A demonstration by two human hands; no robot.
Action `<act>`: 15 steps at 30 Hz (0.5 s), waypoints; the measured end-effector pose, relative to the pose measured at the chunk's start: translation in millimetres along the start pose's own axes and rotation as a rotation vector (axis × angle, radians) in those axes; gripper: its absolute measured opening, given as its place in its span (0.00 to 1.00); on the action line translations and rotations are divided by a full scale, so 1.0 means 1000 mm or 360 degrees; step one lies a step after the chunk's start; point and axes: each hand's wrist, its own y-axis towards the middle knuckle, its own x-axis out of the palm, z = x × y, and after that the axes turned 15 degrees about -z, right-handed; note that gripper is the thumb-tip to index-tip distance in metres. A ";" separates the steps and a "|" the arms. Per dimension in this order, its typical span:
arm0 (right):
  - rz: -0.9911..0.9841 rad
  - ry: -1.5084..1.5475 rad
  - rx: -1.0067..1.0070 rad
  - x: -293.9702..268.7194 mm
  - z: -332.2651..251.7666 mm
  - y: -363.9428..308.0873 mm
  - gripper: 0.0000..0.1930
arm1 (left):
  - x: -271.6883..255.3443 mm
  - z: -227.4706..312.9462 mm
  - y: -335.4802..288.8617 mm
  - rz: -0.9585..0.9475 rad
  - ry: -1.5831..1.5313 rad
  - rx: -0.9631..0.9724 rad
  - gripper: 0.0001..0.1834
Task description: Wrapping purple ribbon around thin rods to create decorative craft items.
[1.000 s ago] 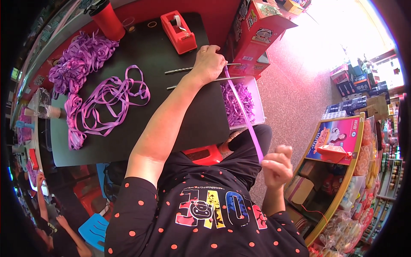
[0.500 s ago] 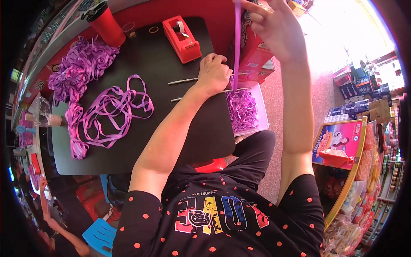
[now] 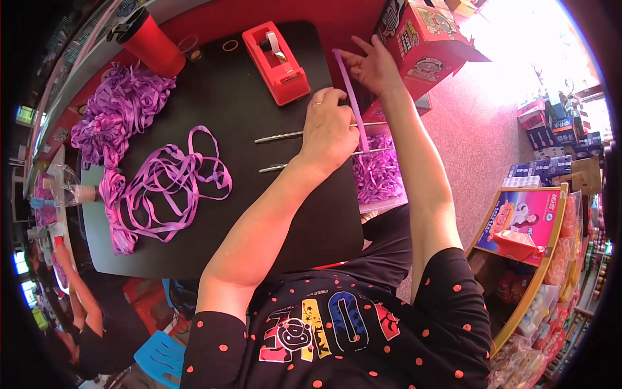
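Two long metal drill bits (image 3: 278,137) with twisted ends lie across the black table's right edge, their smooth shanks jutting past it. My left hand (image 3: 329,126) is closed over them, fingertips partly hidden beneath. A flat purple ribbon strip (image 3: 352,94) rises from the shanks to my right hand (image 3: 376,68). The fingers of that hand are spread, with the strip's upper end against their tips; whether any finger pinches it is unclear. Below the shanks stands a pale bin (image 3: 383,205) full of short purple ribbon pieces (image 3: 376,172).
On the table (image 3: 259,227) lie loose ribbon loops (image 3: 181,172) and a big purple ribbon heap (image 3: 123,107). A red tape dispenser (image 3: 277,65) and red tumbler (image 3: 152,45) stand at the back. A red carton (image 3: 418,48) is beyond my right hand. Another person's arm (image 3: 81,292) shows far left.
My right hand has come down and left, its fingers now spread, and the ribbon strip has gone from upright to leaning left. My left hand still covers the drill bits.
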 end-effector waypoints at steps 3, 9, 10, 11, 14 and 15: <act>-0.0009 0.0003 0.0070 -0.032 0.026 -0.010 0.32 | 0.002 0.006 0.003 0.0199 -0.0121 0.0053 0.09; -0.0049 -0.0038 0.0089 -0.029 0.109 -0.081 0.29 | 0.002 0.002 0.000 0.0210 -0.0177 0.0163 0.10; 0.0010 -0.0541 0.0087 -0.029 0.125 -0.102 0.27 | 0.003 0.002 0.001 0.0197 -0.0181 0.0156 0.10; 0.0069 -0.1045 0.0086 -0.028 0.140 -0.125 0.25 | 0.004 0.001 0.000 0.0204 -0.0187 0.0163 0.10; 0.0140 -0.1185 -0.0047 -0.008 0.169 -0.201 0.19 | 0.001 -0.002 -0.001 0.0171 -0.0196 0.0149 0.10; 0.0274 -0.1119 -0.0065 0.003 0.175 -0.223 0.18 | 0.002 -0.001 -0.001 0.0178 -0.0204 0.0159 0.10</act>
